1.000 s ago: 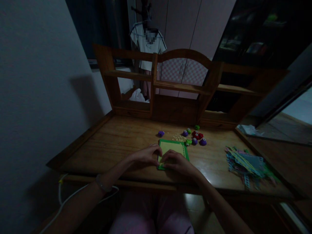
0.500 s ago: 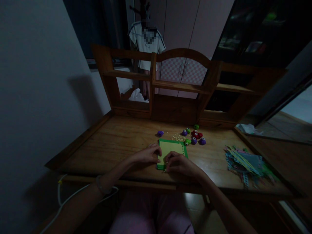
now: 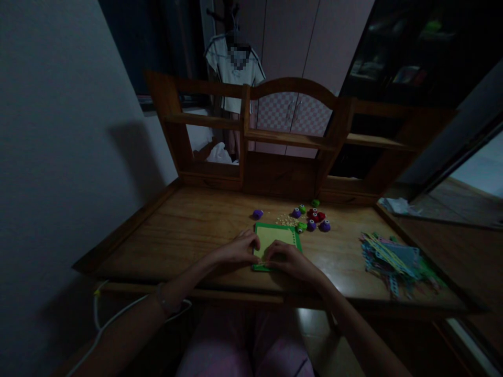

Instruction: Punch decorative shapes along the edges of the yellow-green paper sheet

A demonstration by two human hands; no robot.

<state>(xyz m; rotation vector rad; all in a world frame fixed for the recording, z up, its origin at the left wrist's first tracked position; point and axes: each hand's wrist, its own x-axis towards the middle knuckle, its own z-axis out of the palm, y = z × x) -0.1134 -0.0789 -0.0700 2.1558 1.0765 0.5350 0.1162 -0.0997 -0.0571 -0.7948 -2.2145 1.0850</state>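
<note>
The bare left forearm [image 3: 188,280] is stretched diagonally upward from the lower left, and the bare right forearm [image 3: 341,309] is angled inward from the lower right. The left hand [image 3: 238,248] is turned palm inward, its fingers [image 3: 251,238] bent and its thumb [image 3: 251,259] held lower, so that a rounded hollow is formed between them. The right hand [image 3: 288,258] is held with its back upward, the fingers curled and the fingertips pointed toward the left hand. The two hands are kept near each other, with a narrow gap left between. How firmly either is closed cannot be made out.
</note>
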